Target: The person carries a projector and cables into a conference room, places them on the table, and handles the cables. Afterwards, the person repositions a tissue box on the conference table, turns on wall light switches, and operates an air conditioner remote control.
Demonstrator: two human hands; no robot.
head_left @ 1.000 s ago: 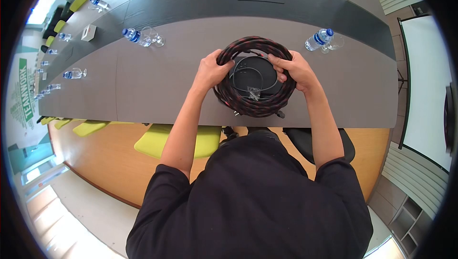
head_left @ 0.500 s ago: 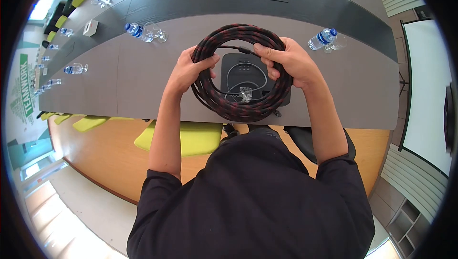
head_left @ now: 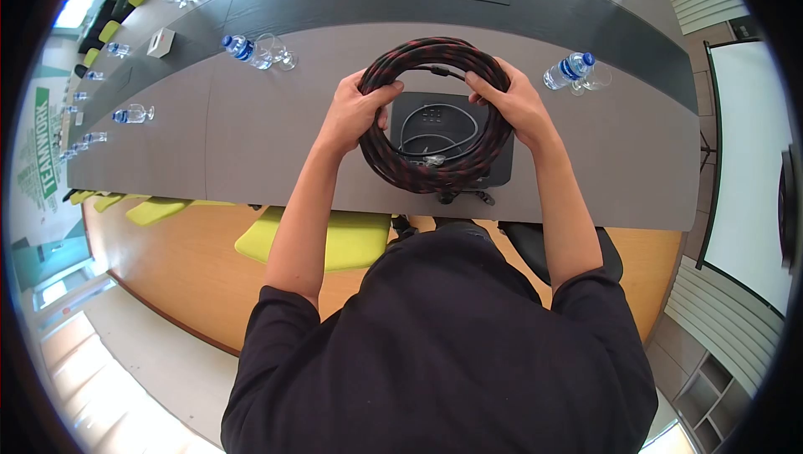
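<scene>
A thick coil of black-and-red braided cable (head_left: 427, 180) is held up above the table by both hands. My left hand (head_left: 358, 111) grips its left side, thumb over the inner edge. On the opposite side my right hand (head_left: 514, 101) is closed round the coil, its thumb near a dark cable end piece (head_left: 441, 71) that crosses the upper opening. Through the ring I see a black flat case or device (head_left: 407, 106) on the table, with a thin grey cable (head_left: 403, 130) on it. A small dark item (head_left: 478, 197) shows below the coil.
The long grey conference table (head_left: 276, 136) bears a water bottle with glasses (head_left: 247, 51) at left, another bottle (head_left: 569, 70) at right, and a tissue box (head_left: 161, 43). Yellow-green chairs (head_left: 343, 241) line the near edge. A white screen (head_left: 744, 161) stands at right.
The cable coil has shifted slightly up and tipped, so its ring looks smaller. My left hand has moved right and the right hand a little upward, both still holding it.
</scene>
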